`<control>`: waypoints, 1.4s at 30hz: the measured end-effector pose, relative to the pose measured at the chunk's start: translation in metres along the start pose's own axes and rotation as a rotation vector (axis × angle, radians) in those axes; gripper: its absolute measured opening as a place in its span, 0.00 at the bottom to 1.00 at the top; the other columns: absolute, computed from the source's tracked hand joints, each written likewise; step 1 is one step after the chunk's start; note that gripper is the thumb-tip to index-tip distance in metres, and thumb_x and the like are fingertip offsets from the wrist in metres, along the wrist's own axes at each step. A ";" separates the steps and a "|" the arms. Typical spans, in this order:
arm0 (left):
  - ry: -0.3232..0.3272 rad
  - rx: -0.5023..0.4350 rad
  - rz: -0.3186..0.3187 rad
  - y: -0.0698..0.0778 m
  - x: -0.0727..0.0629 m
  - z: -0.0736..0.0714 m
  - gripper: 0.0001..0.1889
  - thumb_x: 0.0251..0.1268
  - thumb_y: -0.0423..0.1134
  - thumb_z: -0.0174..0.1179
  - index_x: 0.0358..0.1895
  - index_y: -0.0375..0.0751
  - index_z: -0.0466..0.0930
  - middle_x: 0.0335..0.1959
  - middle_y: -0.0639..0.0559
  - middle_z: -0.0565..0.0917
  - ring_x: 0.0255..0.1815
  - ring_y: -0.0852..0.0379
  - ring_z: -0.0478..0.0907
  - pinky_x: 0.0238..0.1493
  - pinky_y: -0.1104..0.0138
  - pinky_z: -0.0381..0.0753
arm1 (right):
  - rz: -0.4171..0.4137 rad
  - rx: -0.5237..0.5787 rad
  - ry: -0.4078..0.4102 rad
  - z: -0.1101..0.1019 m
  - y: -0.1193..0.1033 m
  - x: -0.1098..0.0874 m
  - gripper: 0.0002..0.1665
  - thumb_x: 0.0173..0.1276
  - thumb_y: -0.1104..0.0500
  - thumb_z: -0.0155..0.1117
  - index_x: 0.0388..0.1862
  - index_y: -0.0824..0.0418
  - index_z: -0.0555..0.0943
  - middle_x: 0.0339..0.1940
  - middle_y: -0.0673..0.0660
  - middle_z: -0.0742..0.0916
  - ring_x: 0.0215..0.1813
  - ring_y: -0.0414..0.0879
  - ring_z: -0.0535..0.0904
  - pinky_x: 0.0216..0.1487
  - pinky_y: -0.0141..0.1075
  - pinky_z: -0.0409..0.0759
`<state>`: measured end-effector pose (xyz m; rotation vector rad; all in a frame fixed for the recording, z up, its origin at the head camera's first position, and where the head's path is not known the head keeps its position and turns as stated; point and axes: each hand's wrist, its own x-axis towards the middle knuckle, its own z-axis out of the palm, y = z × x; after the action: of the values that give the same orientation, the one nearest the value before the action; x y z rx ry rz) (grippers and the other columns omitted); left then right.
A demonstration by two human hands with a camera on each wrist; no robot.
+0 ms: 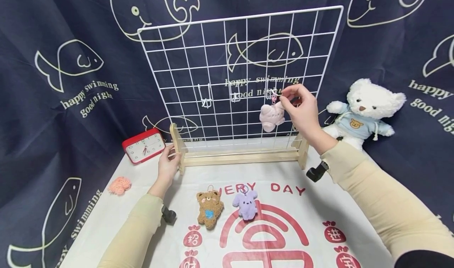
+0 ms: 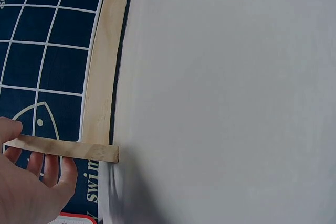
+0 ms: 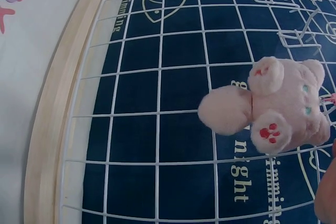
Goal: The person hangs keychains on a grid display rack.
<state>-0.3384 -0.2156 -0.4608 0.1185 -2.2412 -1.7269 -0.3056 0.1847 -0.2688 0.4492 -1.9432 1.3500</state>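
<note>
In the head view, the left hand [image 1: 168, 163] grips the end post [image 1: 178, 151] of the wooden stand [image 1: 241, 159], while the right hand [image 1: 301, 108] pinches the pink plush charm [image 1: 272, 116] by its top, at the wire grid [image 1: 246, 18]. The brown bear charm [image 1: 209, 209] and purple charm [image 1: 246, 205] lie on the bench [image 1: 319, 205]. In the left wrist view, thumb and fingers straddle the post. In the right wrist view, the pink plush charm hangs before the grid; the pinch is out of frame.
</note>
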 end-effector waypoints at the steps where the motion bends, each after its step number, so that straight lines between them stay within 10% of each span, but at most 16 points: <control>1: 0.002 0.002 0.000 0.000 0.000 0.000 0.25 0.72 0.29 0.58 0.71 0.34 0.69 0.61 0.30 0.76 0.61 0.35 0.75 0.66 0.50 0.76 | -0.002 0.003 0.002 0.000 0.001 -0.001 0.09 0.67 0.72 0.63 0.45 0.77 0.80 0.34 0.49 0.82 0.38 0.34 0.74 0.41 0.34 0.71; 22: -0.013 0.001 -0.021 -0.003 0.002 0.001 0.26 0.73 0.30 0.57 0.72 0.37 0.69 0.63 0.33 0.75 0.63 0.36 0.75 0.66 0.49 0.77 | 0.000 0.283 0.017 -0.001 0.035 -0.036 0.04 0.66 0.78 0.60 0.40 0.79 0.78 0.29 0.45 0.83 0.31 0.36 0.76 0.30 0.22 0.72; 32: -0.013 0.006 -0.023 -0.002 0.001 0.001 0.25 0.73 0.30 0.57 0.72 0.37 0.69 0.63 0.33 0.75 0.63 0.36 0.75 0.66 0.49 0.77 | 0.056 0.315 -0.134 0.015 0.056 -0.075 0.05 0.69 0.76 0.62 0.42 0.77 0.79 0.29 0.50 0.83 0.31 0.39 0.78 0.31 0.25 0.77; 42: -0.015 -0.013 -0.029 0.000 0.001 0.000 0.25 0.73 0.29 0.56 0.72 0.37 0.69 0.64 0.33 0.74 0.64 0.36 0.74 0.66 0.49 0.77 | 0.190 0.108 -0.417 0.041 0.081 -0.120 0.11 0.69 0.67 0.68 0.49 0.69 0.83 0.37 0.60 0.87 0.35 0.43 0.78 0.36 0.31 0.78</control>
<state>-0.3397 -0.2157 -0.4610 0.1365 -2.2491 -1.7628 -0.2900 0.1649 -0.4174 0.6532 -2.3038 1.5852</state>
